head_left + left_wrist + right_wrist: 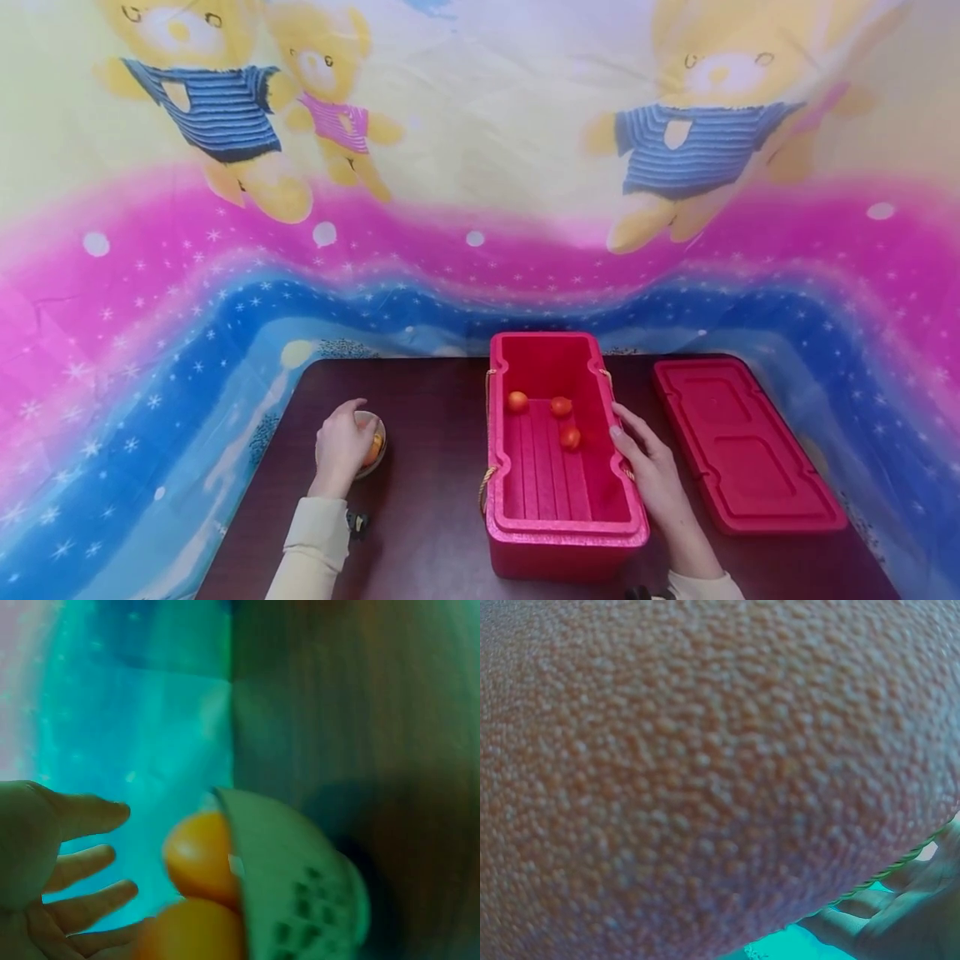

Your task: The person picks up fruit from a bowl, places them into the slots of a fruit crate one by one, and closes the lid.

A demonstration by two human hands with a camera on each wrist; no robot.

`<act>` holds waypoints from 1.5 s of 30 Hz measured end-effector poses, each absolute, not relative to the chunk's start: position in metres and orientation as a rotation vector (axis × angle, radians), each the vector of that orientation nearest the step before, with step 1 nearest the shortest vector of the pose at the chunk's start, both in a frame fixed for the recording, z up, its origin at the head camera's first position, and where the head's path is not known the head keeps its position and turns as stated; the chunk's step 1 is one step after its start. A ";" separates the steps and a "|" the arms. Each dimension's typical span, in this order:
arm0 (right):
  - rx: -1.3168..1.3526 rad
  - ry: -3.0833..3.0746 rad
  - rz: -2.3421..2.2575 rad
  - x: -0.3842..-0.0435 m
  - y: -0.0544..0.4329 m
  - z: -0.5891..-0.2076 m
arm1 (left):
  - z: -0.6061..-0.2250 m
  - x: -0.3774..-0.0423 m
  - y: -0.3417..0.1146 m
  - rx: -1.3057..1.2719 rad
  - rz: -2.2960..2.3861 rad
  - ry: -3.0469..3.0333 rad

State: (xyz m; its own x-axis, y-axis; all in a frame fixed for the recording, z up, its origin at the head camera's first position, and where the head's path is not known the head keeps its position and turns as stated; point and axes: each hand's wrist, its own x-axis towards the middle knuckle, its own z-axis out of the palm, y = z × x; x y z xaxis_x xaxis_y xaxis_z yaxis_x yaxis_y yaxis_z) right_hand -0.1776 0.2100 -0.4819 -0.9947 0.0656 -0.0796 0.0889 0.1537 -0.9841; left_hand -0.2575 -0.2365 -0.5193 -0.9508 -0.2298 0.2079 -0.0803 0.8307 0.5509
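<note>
Red box (566, 557) is standing on the dark table (427, 508), open side up, its long axis running from the person toward the printed cloth (480, 275). Three orange fruits (570, 438) are lying inside, toward the far end. The right hand (654, 471) is resting on the box's right side, fingers extended, partly covering it. The left hand (343, 442) is hovering over the bowl (289, 862) of orange fruit, fingers loosely spread, gripping nothing. The box's left wall is standing between bowl and interior; the lid (750, 446) is lying to the right.
</note>
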 end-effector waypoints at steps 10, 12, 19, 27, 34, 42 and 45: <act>0.168 2.353 -2.033 -0.178 0.209 -0.482 | -0.545 -0.256 -0.248 0.163 -0.687 -2.737; 0.170 2.351 -2.033 -0.178 0.209 -0.482 | -0.546 -0.256 -0.248 0.172 -0.667 -2.741; 0.168 2.350 -2.042 -0.177 0.208 -0.482 | -0.546 -0.258 -0.249 0.204 -0.625 -2.803; 0.173 2.342 -2.050 -0.176 0.208 -0.482 | -0.541 -0.260 -0.250 0.232 -0.582 -2.846; 0.177 2.348 -2.049 -0.176 0.208 -0.482 | -0.540 -0.264 -0.252 0.264 -0.606 -2.873; 0.180 2.352 -2.046 -0.176 0.209 -0.482 | -0.535 -0.265 -0.255 0.265 -0.675 -2.854; 0.176 2.356 -2.042 -0.176 0.209 -0.482 | -0.533 -0.264 -0.255 0.246 -0.664 -2.829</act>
State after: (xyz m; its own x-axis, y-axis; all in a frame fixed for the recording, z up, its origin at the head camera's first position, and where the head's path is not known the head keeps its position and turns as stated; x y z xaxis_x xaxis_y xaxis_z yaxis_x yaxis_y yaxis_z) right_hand -0.1764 0.2091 -0.4820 -0.9934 0.0729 -0.0882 0.0976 0.1386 -0.9855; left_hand -0.2642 -0.2548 -0.5329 -0.9606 -0.2125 0.1790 -0.1106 0.8835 0.4553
